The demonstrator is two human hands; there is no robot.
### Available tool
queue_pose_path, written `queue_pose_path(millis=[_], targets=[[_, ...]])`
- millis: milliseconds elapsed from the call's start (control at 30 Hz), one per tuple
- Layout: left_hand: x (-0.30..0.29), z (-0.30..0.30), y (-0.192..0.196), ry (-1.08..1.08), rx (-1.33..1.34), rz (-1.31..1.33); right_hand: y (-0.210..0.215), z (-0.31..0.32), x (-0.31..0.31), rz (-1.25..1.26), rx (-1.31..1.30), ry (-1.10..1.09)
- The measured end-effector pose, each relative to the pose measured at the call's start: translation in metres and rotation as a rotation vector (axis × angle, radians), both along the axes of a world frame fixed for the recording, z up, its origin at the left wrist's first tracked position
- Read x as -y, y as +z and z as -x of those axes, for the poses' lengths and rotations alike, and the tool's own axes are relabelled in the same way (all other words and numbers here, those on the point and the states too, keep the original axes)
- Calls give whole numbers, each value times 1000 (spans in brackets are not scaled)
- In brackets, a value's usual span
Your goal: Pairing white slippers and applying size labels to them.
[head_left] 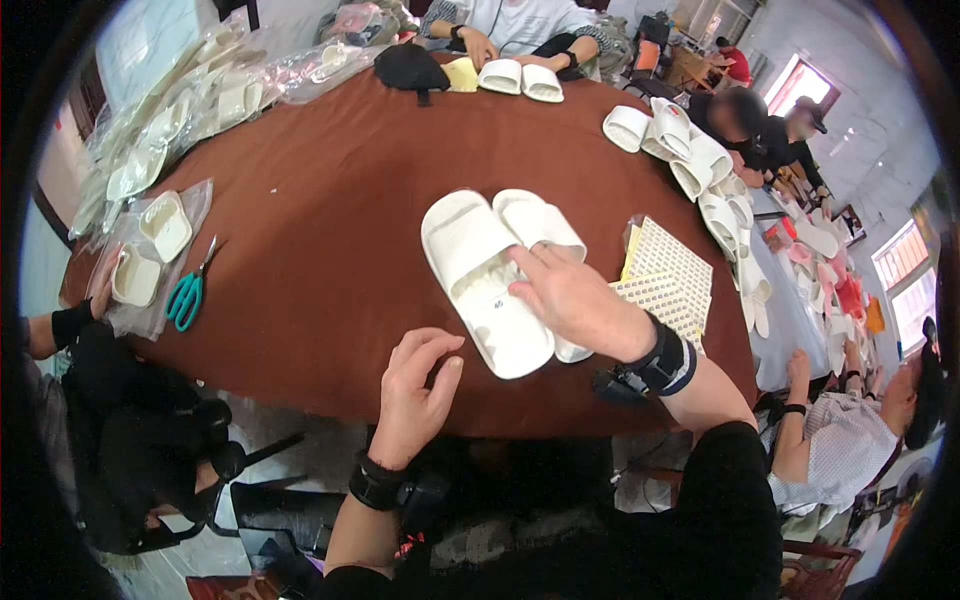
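Note:
Two white slide slippers lie side by side on the brown-covered table, toes away from me. The left slipper (505, 335) has a small label on its insole. The right slipper (540, 217) is partly covered by my right hand (580, 305). That hand reaches over both slippers, fingers by the straps, thumb stretched above the left insole and apart from the forefinger. My left hand (415, 385) hovers left of the heels with bent fingers, thumb apart, nothing held. Sheets of small stickers (672, 275) lie right of the slippers.
Teal-handled scissors (186, 300) lie at left beside bagged white slippers (137, 277). More wrapped slippers (165, 125) are heaped at the far left. Loose white slippers (700, 165) line the right edge. A co-worker's hands (480, 45) are across the table; another person (835, 430) sits at right.

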State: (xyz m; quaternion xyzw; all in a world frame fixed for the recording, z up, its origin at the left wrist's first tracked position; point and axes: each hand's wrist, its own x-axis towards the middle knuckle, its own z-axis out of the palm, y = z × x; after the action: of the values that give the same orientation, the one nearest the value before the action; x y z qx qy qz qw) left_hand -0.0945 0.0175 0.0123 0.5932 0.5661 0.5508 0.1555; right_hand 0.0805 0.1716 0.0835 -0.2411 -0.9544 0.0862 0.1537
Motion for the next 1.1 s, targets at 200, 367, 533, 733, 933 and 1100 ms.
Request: queue_pose_path(millis=[200,367,533,733,933,1100], targets=[[5,-1,-1,12,32,-10,5,-5,11,-44,27,82],[7,-4,5,6,51,7,21,-13,22,-88,-60,94],[7,-2,2,14,65,15,42,-16,30,-47,-133,112],[4,0,-10,37,135,6,46,-21,33,-77,-191,155],[4,-3,-18,46,352,37,42,-24,38,-94,-229,187],[5,-4,-14,19,419,24,37,-28,41,-86,-176,218]])
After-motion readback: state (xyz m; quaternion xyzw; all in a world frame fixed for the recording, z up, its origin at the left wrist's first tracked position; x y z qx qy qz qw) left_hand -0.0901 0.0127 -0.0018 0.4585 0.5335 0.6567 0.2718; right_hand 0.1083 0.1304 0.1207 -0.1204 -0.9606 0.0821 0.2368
